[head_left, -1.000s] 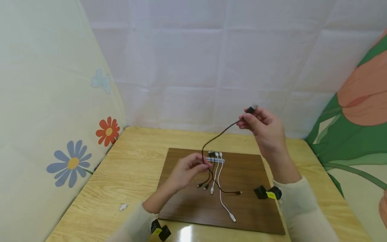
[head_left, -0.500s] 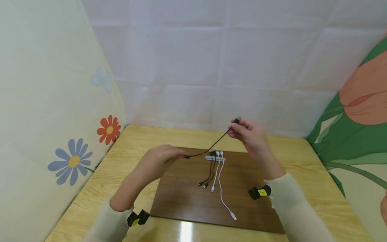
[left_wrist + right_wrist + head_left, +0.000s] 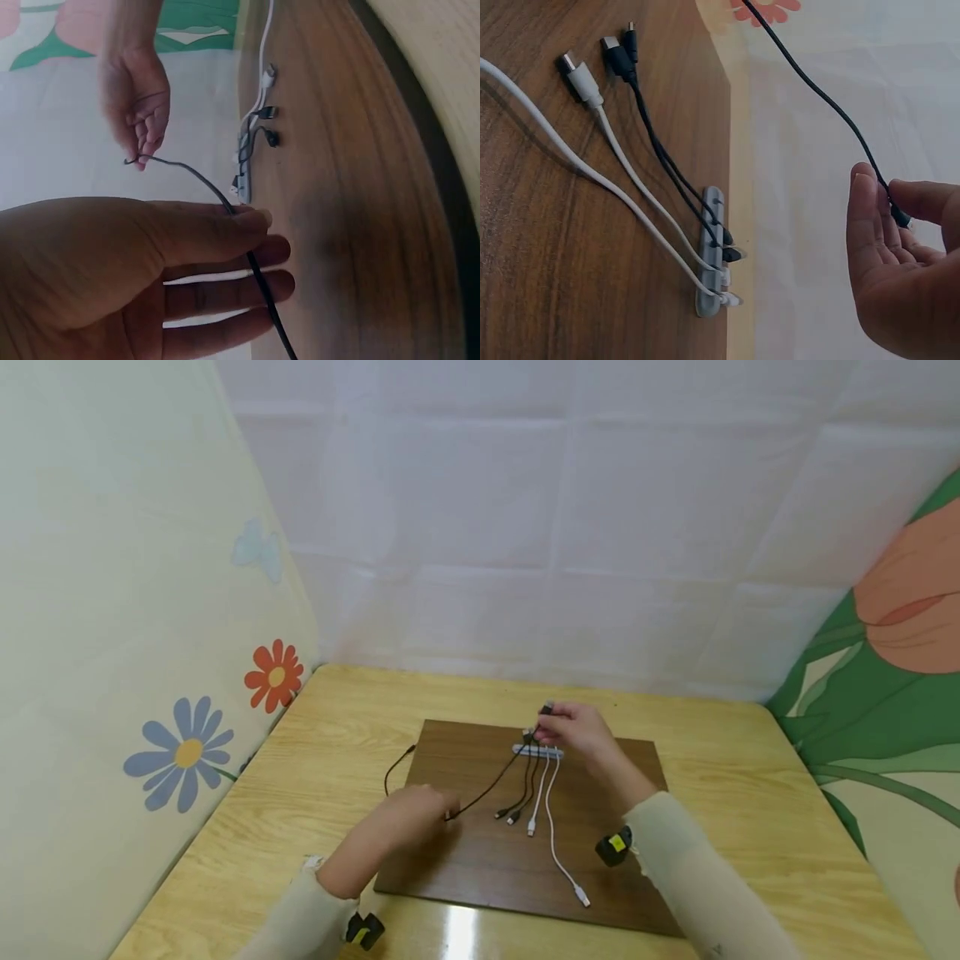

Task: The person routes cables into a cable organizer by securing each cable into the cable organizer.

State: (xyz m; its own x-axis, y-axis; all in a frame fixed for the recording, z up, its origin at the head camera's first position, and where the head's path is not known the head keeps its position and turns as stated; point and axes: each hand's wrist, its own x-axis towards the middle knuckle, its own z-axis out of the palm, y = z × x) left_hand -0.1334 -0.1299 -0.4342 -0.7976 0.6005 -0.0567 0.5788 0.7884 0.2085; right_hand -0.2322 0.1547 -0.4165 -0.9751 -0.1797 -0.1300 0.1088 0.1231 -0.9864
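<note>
A thin black USB cable [image 3: 491,787] stretches between both hands. My right hand [image 3: 576,732] pinches it by the plug end [image 3: 901,217], just above the far side of the brown board [image 3: 480,860]. Between thumb and fingers, my left hand [image 3: 165,262] grips the cord lower down, over the board's left part. The cable's other end [image 3: 410,749] sticks out beyond the left hand, past the board's left edge. Below the right hand is a grey cable holder strip [image 3: 712,255], with two black cables [image 3: 660,150] and two white cables [image 3: 630,191] seated in its slots.
The board lies on a light wooden table [image 3: 750,793]. A small white scrap [image 3: 312,862] is near the left sleeve. A white curtain [image 3: 480,527] stands behind, with flower-printed cloth [image 3: 180,610] at the left and more at the right.
The right hand has come down and left with the plug, toward the holder strip. The left hand has swung out left, then down over the board, drawing the cable straighter.
</note>
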